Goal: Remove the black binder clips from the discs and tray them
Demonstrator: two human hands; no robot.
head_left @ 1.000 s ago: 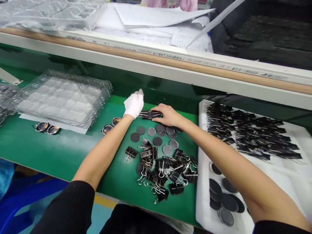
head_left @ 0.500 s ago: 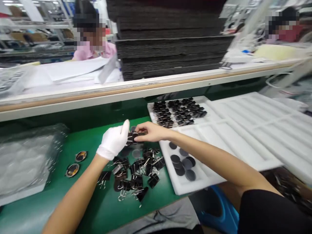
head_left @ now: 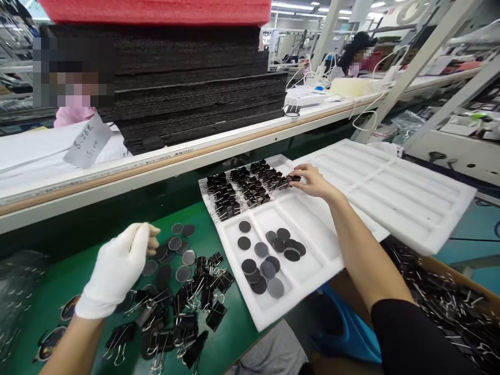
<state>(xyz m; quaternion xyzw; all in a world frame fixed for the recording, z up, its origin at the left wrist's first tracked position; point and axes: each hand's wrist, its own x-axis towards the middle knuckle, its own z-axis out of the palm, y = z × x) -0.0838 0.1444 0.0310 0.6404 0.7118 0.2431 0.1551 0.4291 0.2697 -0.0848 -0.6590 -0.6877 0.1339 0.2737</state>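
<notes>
R hand [head_left: 312,182] pinching a clip [head_left: 294,179] over tray [head_left: 320,224], end of the rows; gloved L hand [head_left: 119,268] half-curled nr discs [head_left: 175,244], can't tell if open/closed. Looks part-done: rows of clips [head_left: 252,182] in, loose clips [head_left: 185,323] left on bench [head_left: 224,338].

Left hand [head_left: 120,266]: palm hidden, contents unclear. Black clip [head_left: 294,178] partly covered by right hand [head_left: 312,181], grip unclear. Clear plastic tray [head_left: 19,297] blurred, cut by left edge. Loose clips [head_left: 449,307] run off right edge.
</notes>
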